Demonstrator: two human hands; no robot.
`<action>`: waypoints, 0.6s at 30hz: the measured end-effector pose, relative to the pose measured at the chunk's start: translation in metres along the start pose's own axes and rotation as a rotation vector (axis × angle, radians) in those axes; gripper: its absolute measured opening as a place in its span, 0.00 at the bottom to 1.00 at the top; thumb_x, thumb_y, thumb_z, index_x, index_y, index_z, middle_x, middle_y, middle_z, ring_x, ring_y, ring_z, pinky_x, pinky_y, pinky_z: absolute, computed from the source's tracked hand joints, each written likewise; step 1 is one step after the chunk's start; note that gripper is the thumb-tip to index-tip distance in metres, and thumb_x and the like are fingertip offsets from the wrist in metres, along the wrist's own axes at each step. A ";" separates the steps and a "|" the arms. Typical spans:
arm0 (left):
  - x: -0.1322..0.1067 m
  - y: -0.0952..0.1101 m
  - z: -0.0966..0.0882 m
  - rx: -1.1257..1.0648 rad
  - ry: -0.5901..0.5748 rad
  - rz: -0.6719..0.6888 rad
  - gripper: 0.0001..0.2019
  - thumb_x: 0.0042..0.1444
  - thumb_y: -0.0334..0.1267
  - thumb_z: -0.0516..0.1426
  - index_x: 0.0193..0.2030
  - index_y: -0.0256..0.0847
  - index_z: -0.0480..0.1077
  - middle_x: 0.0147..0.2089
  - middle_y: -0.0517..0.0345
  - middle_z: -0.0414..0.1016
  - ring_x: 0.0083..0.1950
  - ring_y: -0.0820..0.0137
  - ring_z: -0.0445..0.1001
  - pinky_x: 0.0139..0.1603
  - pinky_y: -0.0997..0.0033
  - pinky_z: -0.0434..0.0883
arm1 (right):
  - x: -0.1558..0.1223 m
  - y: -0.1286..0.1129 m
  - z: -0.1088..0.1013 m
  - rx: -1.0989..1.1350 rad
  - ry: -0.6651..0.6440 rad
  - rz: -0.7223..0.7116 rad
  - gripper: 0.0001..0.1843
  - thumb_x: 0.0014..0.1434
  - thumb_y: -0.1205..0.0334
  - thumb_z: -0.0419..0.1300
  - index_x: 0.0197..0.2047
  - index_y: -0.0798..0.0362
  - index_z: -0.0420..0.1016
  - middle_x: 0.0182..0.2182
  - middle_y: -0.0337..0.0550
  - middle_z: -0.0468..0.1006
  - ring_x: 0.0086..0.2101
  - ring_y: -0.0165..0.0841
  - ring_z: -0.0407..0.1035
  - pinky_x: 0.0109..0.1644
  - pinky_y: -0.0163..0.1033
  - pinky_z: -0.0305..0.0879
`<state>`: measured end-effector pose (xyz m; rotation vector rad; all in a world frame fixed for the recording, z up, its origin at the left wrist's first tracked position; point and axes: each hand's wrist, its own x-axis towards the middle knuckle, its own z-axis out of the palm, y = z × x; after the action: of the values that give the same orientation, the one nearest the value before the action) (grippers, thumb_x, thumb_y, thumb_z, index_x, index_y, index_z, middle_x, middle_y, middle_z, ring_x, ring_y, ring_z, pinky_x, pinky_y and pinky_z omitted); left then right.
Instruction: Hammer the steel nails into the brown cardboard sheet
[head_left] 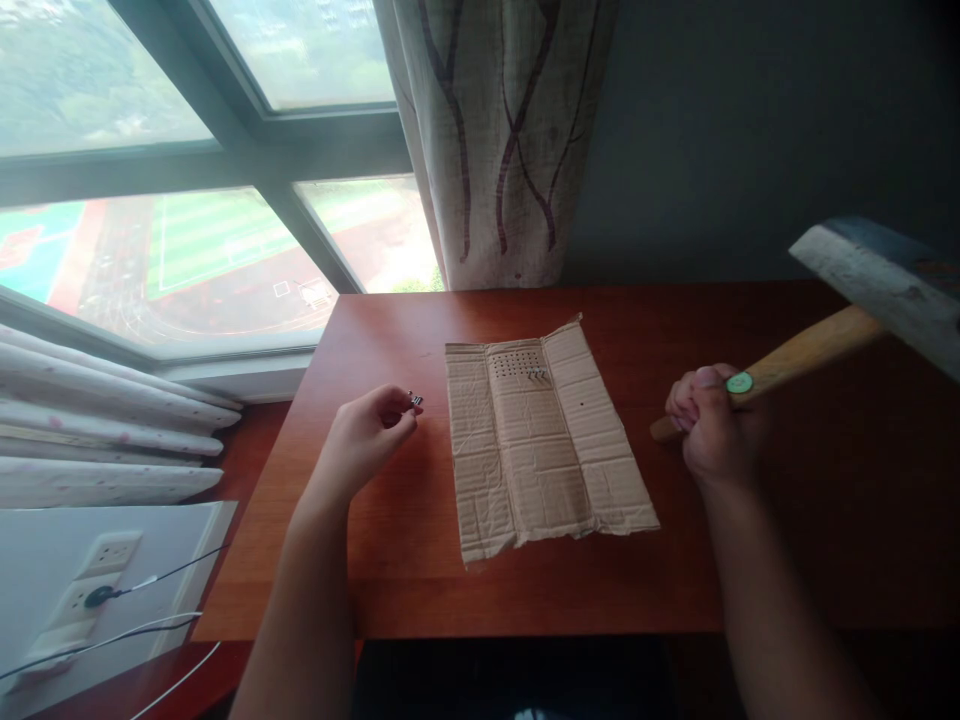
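Note:
My right hand [716, 425] is wrapped round the wooden handle of a hammer [810, 350]. The hammer is raised to the right, its grey metal head partly cut off by the frame edge. Thumb and fingers of my left hand [375, 430] pinch a few small metal nails [415, 399] above the table, left of the cardboard. Between my hands lies a creased sheet of brown cardboard [547, 450]. Rows of small dark holes [514, 363] mark its far part, and several short metal nails [538, 375] stick up at the right end of these rows.
The reddish-brown wooden table [405, 590] stands against a dark wall [697, 150]. A patterned curtain [502, 130] hangs behind it, with a large window [202, 180] at the left. Lower left, a plug and cables [101, 597] sit at a wall socket [112, 552].

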<state>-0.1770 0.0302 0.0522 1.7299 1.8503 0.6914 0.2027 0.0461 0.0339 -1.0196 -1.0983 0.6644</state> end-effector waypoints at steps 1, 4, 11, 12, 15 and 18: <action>0.000 0.000 0.001 -0.009 -0.005 0.002 0.07 0.55 0.43 0.61 0.34 0.42 0.74 0.37 0.57 0.82 0.39 0.65 0.79 0.40 0.68 0.73 | 0.000 0.000 0.000 0.000 0.001 0.001 0.26 0.64 0.51 0.62 0.21 0.49 0.55 0.14 0.29 0.54 0.14 0.24 0.49 0.16 0.34 0.46; 0.000 0.000 0.002 -0.056 0.030 0.013 0.07 0.55 0.43 0.61 0.35 0.42 0.74 0.37 0.56 0.82 0.39 0.65 0.79 0.41 0.67 0.74 | 0.000 0.001 -0.001 0.009 -0.004 0.007 0.26 0.64 0.52 0.62 0.21 0.49 0.55 0.14 0.29 0.54 0.14 0.24 0.49 0.17 0.34 0.46; -0.003 0.051 -0.001 -0.541 0.126 0.183 0.09 0.54 0.40 0.65 0.36 0.40 0.70 0.34 0.55 0.79 0.36 0.67 0.79 0.36 0.69 0.77 | 0.000 0.002 -0.001 -0.003 -0.005 0.017 0.27 0.63 0.49 0.63 0.21 0.49 0.55 0.14 0.29 0.54 0.15 0.24 0.49 0.16 0.33 0.45; -0.002 0.064 0.000 -0.572 0.123 0.206 0.09 0.53 0.39 0.65 0.35 0.41 0.70 0.34 0.55 0.79 0.36 0.67 0.79 0.36 0.69 0.78 | 0.000 0.001 -0.001 -0.006 -0.010 0.021 0.27 0.63 0.49 0.63 0.21 0.49 0.55 0.14 0.29 0.54 0.15 0.24 0.49 0.16 0.33 0.46; 0.011 0.098 0.009 -0.642 0.046 0.284 0.07 0.53 0.37 0.65 0.35 0.40 0.71 0.34 0.56 0.79 0.36 0.69 0.80 0.38 0.69 0.78 | -0.001 -0.001 0.000 -0.010 -0.027 0.035 0.26 0.63 0.49 0.63 0.21 0.49 0.56 0.14 0.29 0.55 0.15 0.24 0.50 0.16 0.33 0.47; 0.029 0.114 0.027 -0.639 -0.029 0.314 0.06 0.53 0.36 0.64 0.35 0.40 0.72 0.34 0.56 0.79 0.36 0.69 0.79 0.38 0.70 0.78 | -0.002 -0.001 0.000 -0.007 -0.036 0.046 0.26 0.63 0.50 0.64 0.22 0.49 0.56 0.14 0.30 0.56 0.15 0.24 0.51 0.16 0.32 0.47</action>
<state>-0.0764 0.0667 0.1081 1.5762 1.1523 1.2144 0.2017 0.0439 0.0338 -1.0449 -1.1124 0.7185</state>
